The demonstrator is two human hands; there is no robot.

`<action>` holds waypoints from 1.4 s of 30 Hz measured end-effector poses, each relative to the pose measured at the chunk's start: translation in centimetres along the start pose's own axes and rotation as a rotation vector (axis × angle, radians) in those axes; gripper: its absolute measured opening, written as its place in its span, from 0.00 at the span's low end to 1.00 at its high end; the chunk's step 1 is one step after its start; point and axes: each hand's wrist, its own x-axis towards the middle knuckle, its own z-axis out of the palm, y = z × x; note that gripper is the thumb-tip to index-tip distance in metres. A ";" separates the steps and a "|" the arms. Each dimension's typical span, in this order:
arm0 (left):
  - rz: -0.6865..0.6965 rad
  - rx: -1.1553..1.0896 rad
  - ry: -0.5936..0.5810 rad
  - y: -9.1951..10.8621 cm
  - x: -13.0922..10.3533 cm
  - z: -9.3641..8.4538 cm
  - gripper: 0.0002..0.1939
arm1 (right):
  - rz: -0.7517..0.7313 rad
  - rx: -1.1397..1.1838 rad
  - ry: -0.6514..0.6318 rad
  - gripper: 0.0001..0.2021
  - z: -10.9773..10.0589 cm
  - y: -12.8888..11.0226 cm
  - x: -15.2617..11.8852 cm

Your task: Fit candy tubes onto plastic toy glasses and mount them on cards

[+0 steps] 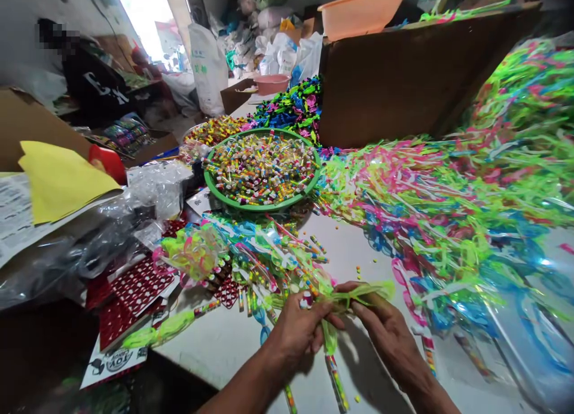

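Note:
My left hand [302, 327] is closed on a small candy tube with a white and dark red cap, which shows between its fingers. A yellow-green plastic strip piece [359, 294] stretches between both hands. My right hand [381, 321] pinches its right part. Below the hands, a candy-filled tube [335, 381] hangs or lies over the white table [192, 357]. Just beyond my left hand lies a heap of colourful plastic pieces with candy tubes [264, 252]. Another green piece with a tube [173, 325] rests near the table's front left edge.
A green basket [262, 207] full of candy tubes stands behind the heap. Colourful plastic pieces [430, 192] cover the right side. Red patterned cards [134, 294] and clear bags [152, 192] lie left. A cardboard box [381, 91] stands behind. A person [92, 85] is at the far left.

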 end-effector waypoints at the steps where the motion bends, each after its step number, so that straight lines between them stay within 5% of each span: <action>1: 0.000 -0.029 -0.005 0.0 0.2 0.2 0.24 | 0.044 0.010 -0.007 0.18 0.2 0.0 -0.1; 5: -0.039 -0.119 0.029 -0.5 0.7 0.8 0.26 | 0.219 0.106 0.067 0.21 1.7 0.6 -0.2; 11: -0.261 -0.189 -0.096 -0.3 -0.2 0.3 0.27 | 0.179 0.160 0.340 0.19 0.1 1.3 0.4; 18: -0.192 0.086 -0.124 -0.6 -0.7 0.0 0.23 | 0.289 0.573 0.022 0.14 -0.5 1.4 -1.4; 26: 0.063 0.498 -0.001 0.4 -1.4 -0.4 0.19 | 0.240 0.650 0.009 0.10 0.6 1.1 -1.4; 34: 0.022 0.179 -0.043 0.5 -1.5 -1.1 0.18 | 0.036 0.405 0.027 0.07 1.3 0.3 -2.0; 42: 0.215 0.431 -0.050 1.1 -2.5 -1.4 0.13 | -0.035 0.298 0.092 0.05 1.8 0.2 -2.7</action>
